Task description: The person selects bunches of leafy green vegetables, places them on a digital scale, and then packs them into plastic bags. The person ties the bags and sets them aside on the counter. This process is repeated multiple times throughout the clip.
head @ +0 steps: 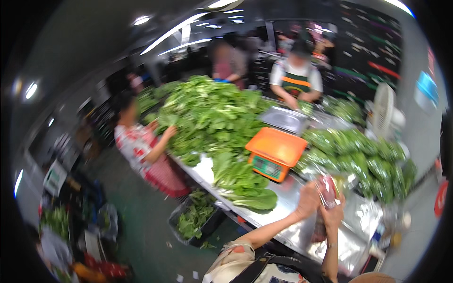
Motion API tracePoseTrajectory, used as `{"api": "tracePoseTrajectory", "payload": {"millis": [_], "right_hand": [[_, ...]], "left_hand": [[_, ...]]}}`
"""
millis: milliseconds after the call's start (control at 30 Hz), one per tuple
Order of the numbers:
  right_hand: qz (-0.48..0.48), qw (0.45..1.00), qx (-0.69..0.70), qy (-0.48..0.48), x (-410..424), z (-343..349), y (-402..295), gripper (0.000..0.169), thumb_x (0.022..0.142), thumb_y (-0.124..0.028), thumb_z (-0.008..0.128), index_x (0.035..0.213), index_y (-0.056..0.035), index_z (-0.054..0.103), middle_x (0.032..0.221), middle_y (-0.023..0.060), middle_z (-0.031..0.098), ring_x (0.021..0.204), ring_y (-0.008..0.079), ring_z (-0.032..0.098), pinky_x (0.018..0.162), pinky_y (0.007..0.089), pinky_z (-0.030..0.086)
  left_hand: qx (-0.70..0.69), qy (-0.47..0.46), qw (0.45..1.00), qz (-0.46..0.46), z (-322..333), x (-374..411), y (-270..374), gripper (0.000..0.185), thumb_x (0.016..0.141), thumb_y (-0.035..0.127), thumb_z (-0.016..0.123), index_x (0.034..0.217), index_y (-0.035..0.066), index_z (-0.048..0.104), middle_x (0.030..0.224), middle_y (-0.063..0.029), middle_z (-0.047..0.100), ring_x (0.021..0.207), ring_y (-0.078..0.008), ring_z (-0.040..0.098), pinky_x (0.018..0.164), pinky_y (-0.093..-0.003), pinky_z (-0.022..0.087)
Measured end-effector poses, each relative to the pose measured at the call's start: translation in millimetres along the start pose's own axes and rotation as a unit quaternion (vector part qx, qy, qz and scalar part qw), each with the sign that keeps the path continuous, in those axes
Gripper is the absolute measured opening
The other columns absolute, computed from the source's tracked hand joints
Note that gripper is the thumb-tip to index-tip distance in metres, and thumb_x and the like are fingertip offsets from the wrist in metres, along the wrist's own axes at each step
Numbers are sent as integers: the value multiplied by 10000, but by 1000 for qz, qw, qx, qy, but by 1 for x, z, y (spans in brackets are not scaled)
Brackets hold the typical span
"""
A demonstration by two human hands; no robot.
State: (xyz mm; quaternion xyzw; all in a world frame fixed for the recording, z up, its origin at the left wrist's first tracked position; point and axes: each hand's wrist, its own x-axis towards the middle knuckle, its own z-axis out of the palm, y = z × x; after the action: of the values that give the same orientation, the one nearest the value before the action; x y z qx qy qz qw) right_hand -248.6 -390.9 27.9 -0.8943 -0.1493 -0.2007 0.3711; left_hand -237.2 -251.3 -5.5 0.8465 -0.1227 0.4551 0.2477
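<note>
Over the steel table [357,226], both hands are at a shiny plastic package [329,191] with a dark red part and a pale greenish part near its top. My left hand [307,200] is against its left side, fingers closed on the edge. From below, my right hand [333,214] grips the lower end. Blur hides what exactly is in the package. Another dark red item [319,230] shows beneath my hands. Beyond them stands an orange weighing scale [277,146] with a green display panel. Several clear bags of leafy greens [357,159] lie piled to the right.
A big heap of loose leafy greens [216,109] covers the table's left part. One person [148,152] works at its left side, another [297,78] across the table. A steel tray [285,119], a white fan [384,106] and a lined bin of leaves [194,219] stand around.
</note>
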Motion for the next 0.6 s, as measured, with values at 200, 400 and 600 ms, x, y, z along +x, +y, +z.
{"api": "tracePoseTrajectory", "payload": {"millis": [200, 400, 600], "right_hand": [[38, 999, -7, -39, 9, -1, -1, 906, 624, -404, 720, 1355, -59, 310, 1302, 242, 377, 1001, 417, 550, 795, 467, 485], [91, 975, -80, -184, -11, 47, 73, 986, 589, -388, 717, 1392, -81, 235, 1275, 260, 361, 900, 443, 586, 756, 479, 505], [29, 973, 33, -226, -13, 19, 52, 920, 706, -486, 633, 1425, -118, 191, 1306, 282, 363, 985, 469, 533, 852, 477, 447]], "left_hand": [[-127, -63, 941, -308, 24, -22, -22, 314, 867, 126, 492, 1138, -31, 462, 626, -244, 576, 621, -430, 586, 537, -501, 436], [-186, -467, 837, -216, 58, -177, 19, 270, 842, 177, 447, 937, -43, 571, 793, -298, 592, 768, -466, 577, 725, -530, 442], [-313, -385, 696, -519, 43, -154, 6, 251, 783, 196, 500, 802, -18, 629, 682, -210, 633, 588, -331, 631, 572, -404, 501]]}}
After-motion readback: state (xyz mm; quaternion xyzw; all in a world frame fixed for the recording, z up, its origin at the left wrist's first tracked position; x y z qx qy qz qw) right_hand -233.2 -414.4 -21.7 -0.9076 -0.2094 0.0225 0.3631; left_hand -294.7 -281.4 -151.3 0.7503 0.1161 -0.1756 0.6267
